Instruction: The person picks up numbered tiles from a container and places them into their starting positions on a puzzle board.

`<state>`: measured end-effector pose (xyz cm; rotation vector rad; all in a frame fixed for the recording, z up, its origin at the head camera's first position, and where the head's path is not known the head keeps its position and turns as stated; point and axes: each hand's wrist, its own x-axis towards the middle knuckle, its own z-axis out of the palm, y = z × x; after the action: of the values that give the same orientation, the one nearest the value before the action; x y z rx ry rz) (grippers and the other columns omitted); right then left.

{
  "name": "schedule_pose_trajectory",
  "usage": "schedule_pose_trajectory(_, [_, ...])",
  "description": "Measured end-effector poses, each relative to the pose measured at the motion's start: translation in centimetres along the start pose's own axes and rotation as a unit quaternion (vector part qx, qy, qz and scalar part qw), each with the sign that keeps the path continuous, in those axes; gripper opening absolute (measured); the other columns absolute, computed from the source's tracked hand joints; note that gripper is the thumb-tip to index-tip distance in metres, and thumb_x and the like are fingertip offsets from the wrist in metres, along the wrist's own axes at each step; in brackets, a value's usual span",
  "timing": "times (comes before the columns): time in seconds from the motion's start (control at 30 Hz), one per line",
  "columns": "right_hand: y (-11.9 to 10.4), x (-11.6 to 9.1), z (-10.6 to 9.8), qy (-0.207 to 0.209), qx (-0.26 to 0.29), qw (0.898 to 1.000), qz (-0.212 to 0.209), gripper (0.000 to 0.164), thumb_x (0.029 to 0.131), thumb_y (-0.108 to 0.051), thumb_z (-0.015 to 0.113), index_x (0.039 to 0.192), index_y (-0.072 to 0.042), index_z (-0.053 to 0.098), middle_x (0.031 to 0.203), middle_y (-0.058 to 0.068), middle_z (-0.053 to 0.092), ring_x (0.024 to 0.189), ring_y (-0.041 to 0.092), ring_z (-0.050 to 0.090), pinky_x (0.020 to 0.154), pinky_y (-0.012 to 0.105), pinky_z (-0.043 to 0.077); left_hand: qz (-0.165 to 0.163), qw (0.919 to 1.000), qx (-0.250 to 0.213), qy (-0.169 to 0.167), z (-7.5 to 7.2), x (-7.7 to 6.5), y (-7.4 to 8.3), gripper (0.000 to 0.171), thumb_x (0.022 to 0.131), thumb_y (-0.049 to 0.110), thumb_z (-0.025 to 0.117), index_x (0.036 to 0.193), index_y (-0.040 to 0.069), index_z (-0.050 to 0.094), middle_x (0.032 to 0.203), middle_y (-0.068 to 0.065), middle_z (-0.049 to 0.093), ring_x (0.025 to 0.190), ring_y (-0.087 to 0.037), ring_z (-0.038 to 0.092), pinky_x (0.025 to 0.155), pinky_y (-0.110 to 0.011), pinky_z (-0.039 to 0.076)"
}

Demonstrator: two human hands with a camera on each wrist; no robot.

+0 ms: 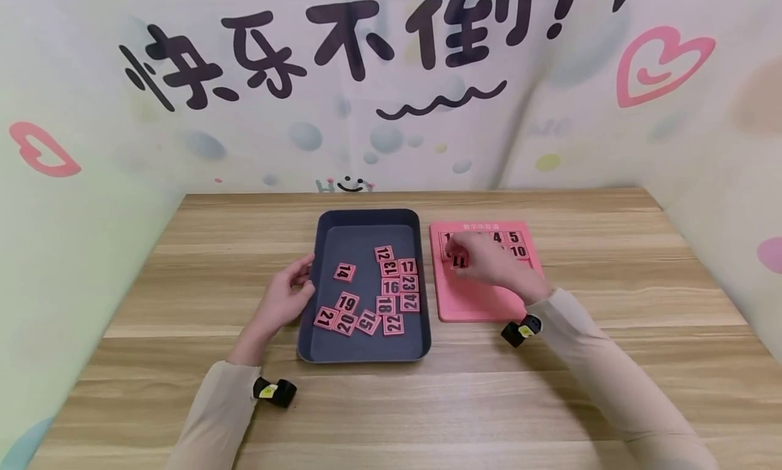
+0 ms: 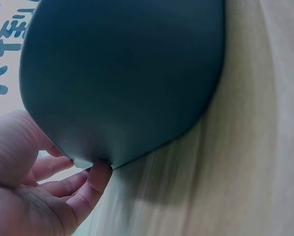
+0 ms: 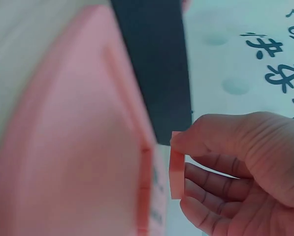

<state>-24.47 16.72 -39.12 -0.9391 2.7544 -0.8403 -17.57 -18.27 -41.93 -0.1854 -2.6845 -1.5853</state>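
My right hand [image 1: 489,259] pinches a pink number tile [image 1: 459,261] marked 11 between thumb and fingers, over the upper left of the pink puzzle board [image 1: 470,300]. From the right wrist view, the tile [image 3: 177,167] shows edge-on, close to the board's raised rim. Tiles in the board's top two rows, such as the 10 tile [image 1: 518,251], show beside the hand, which hides others. My left hand [image 1: 284,297] rests at the left side of a dark tray [image 1: 366,351], with loosely bent fingers [image 2: 95,182] against its outer wall.
Several loose number tiles lie in the tray, among them the 14 tile [image 1: 345,272] apart from the others and the 22 tile [image 1: 394,324] near the front. Tray and board stand side by side on a wooden table [image 1: 379,416]. A printed cloth [image 1: 263,151] hangs behind the table.
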Motion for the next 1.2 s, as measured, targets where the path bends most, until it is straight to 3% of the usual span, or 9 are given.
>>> schedule_pose_trajectory(0.5, [1.2, -1.2, 1.4, -0.013, -0.016, 1.0, -0.006, 0.021, 0.071, -0.001, 0.075, 0.09, -0.003, 0.064, 0.083, 0.004, 0.062, 0.077, 0.017, 0.054, 0.071, 0.032, 0.047, -0.005, 1.0, -0.003, -0.002, -0.1, -0.1, 0.2, 0.048, 0.085, -0.01, 0.05, 0.132, -0.012, 0.043, 0.117, -0.033, 0.055, 0.099, -0.038, 0.055, 0.066, -0.012, 0.044])
schedule_pose_trajectory(0.77, [1.4, -1.6, 1.2, -0.018, -0.004, 0.999, 0.032, 0.015, 0.078, -0.013, 0.075, 0.087, -0.004, 0.066, 0.079, 0.001, 0.063, 0.075, 0.014, 0.057, 0.07, 0.031, 0.049, -0.009, 0.9999, -0.003, -0.005, -0.1, -0.1, 0.2, 0.049, 0.085, -0.009, 0.05, 0.133, -0.013, 0.042, 0.117, -0.034, 0.055, 0.1, -0.039, 0.055, 0.065, -0.011, 0.044])
schedule_pose_trajectory(1.03, [1.2, -2.3, 0.4, -0.044, -0.034, 0.998, 0.043, 0.02, 0.071, -0.001, 0.076, 0.087, 0.001, 0.065, 0.075, 0.004, 0.057, 0.07, 0.018, 0.049, 0.063, 0.03, 0.043, -0.007, 1.0, 0.0, -0.001, -0.1, -0.1, 0.2, 0.048, 0.085, -0.01, 0.049, 0.132, -0.012, 0.044, 0.116, -0.033, 0.056, 0.1, -0.039, 0.055, 0.067, -0.011, 0.044])
schedule_pose_trajectory(1.2, [0.6, -2.2, 0.8, -0.031, -0.031, 0.995, 0.092, 0.018, 0.074, -0.009, 0.077, 0.08, -0.001, 0.062, 0.071, 0.003, 0.057, 0.066, 0.016, 0.048, 0.062, 0.029, 0.042, -0.004, 1.0, 0.002, -0.002, -0.1, -0.1, 0.1, 0.048, 0.085, -0.01, 0.049, 0.133, -0.012, 0.043, 0.116, -0.033, 0.056, 0.099, -0.038, 0.056, 0.066, -0.011, 0.044])
